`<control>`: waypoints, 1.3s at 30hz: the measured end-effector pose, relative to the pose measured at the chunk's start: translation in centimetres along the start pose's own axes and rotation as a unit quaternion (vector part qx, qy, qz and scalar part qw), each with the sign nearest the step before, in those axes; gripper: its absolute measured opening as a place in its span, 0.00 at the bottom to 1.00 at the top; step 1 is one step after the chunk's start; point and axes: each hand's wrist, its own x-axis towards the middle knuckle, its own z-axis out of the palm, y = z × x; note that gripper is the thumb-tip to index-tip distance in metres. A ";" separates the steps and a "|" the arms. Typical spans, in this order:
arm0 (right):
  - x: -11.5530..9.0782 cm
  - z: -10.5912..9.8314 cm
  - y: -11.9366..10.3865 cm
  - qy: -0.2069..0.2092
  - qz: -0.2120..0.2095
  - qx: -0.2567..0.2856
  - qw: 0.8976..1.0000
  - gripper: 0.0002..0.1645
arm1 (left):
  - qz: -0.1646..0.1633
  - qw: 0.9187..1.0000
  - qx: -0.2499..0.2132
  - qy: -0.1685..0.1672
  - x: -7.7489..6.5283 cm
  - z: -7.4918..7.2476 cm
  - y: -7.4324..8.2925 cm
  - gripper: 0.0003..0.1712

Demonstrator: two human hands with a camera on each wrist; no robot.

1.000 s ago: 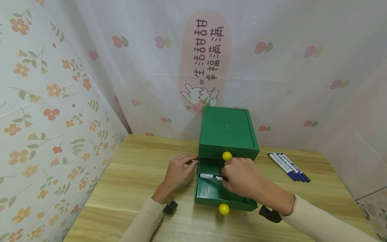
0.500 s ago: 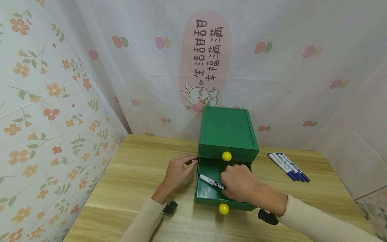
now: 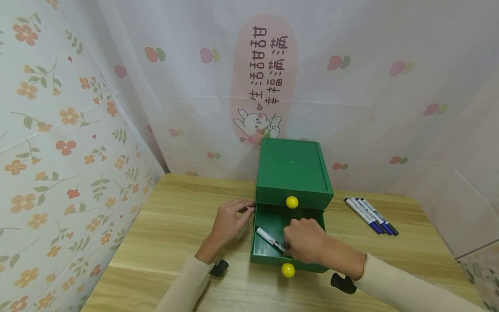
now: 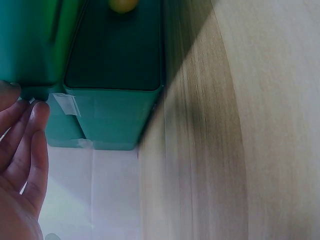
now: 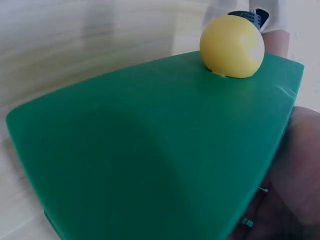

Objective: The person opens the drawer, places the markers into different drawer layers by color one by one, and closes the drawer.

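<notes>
A green two-drawer box (image 3: 292, 167) has its lower drawer (image 3: 269, 249) pulled out, with a yellow knob (image 3: 288, 270) on the front. My right hand (image 3: 306, 240) reaches into this drawer and grips the dark end of a white marker (image 3: 267, 236), which lies slanted toward the drawer's front. In the right wrist view, the drawer front (image 5: 150, 130) hides most of that hand and the marker. My left hand (image 3: 230, 220) touches the left side where drawer and box meet; in the left wrist view, its fairly straight fingers (image 4: 37, 150) reach the green edge.
Several white markers (image 3: 372, 216) with blue and black caps lie together on the wooden table (image 3: 171, 229), right of the box. The upper drawer is closed, its yellow knob (image 3: 292, 202) above the open drawer. A patterned curtain (image 3: 187, 95) hangs behind.
My right hand has moved slightly toward the drawer's front. The marker it grips has turned from nearly crosswise to slanted, its dark end nearer the front. My left hand has stayed in place.
</notes>
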 end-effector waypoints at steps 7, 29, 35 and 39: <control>0.0 0.2 0.2 -0.003 0.003 0.039 0.999 0.16 | 0.004 1.000 0.004 0.004 -0.2 0.0 -0.1 0.09; -5.3 -2.0 6.3 0.131 0.041 0.134 0.981 0.09 | 0.009 1.000 -0.007 0.007 -0.3 0.1 -0.1 0.09; -7.5 -1.6 10.6 0.175 0.101 0.129 0.971 0.12 | 0.005 1.000 -0.008 0.006 -0.2 0.2 -0.1 0.09; -8.6 -0.8 13.9 0.167 0.169 0.145 0.960 0.09 | 0.003 1.000 -0.009 0.006 -0.2 0.2 -0.1 0.09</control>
